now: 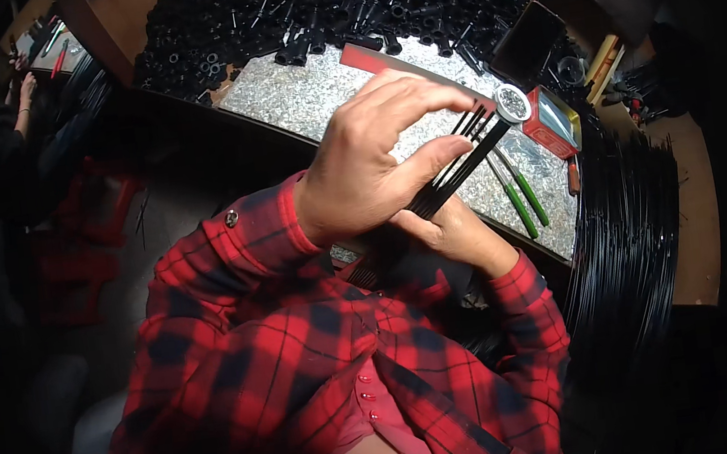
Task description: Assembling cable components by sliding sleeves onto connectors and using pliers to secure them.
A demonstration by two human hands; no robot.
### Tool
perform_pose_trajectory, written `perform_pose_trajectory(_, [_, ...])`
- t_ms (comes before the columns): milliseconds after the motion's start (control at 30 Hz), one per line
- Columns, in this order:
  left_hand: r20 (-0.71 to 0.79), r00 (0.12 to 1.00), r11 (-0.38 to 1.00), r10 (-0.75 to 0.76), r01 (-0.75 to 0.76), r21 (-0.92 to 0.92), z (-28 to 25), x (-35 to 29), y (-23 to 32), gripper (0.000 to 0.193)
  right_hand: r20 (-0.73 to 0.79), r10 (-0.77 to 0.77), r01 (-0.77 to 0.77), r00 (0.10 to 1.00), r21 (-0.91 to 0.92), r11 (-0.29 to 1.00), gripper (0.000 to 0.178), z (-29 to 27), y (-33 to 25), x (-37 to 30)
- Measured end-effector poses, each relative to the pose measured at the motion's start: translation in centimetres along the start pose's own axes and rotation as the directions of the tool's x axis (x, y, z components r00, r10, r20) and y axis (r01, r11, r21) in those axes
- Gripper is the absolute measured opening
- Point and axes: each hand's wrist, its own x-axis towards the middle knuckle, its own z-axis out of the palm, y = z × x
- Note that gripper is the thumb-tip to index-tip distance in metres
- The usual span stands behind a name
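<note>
Both my hands work at a bunch of thin black rods [445, 185], which slants up and away to the right; its full form is partly hidden. My left hand [375, 139] arches over the bunch from the left, thumb and forefinger tips on either side of the upper rods, which fan apart there. Below it my right hand [459, 231] is closed around the lower part, its fingers mostly covered. Just past the upper end sits a round white dish [512, 103] with small metal bits. Pliers with green handles [519, 199] lie on the mottled grey worktop [275, 97] nearby.
A large heap of black tubular parts [354, 1] covers the far worktop. Near the dish stand a red open box [553, 124] and a red bar [370, 58]. Long black rods [624, 240] hang at right. Another person's hand [27, 89] shows far left, above red stools [83, 270].
</note>
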Motion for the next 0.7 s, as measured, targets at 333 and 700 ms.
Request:
perform_pose_trajectory(333, [0.459,0.799,0.367,-0.387,0.591,-0.718,1.7,1.9,-0.4,0.045,0.158,0.119,-0.123,0.98,0.016,0.992,0.037,-0.2,-0.3,0.4])
perform_pose_trajectory(700, [0.421,0.878,0.684,-0.227,0.451,-0.573,0.8,0.3,1.6,0.051,-0.412,-0.121,0.091,0.903,-0.092,0.992,0.03,2.4,2.2,0.7])
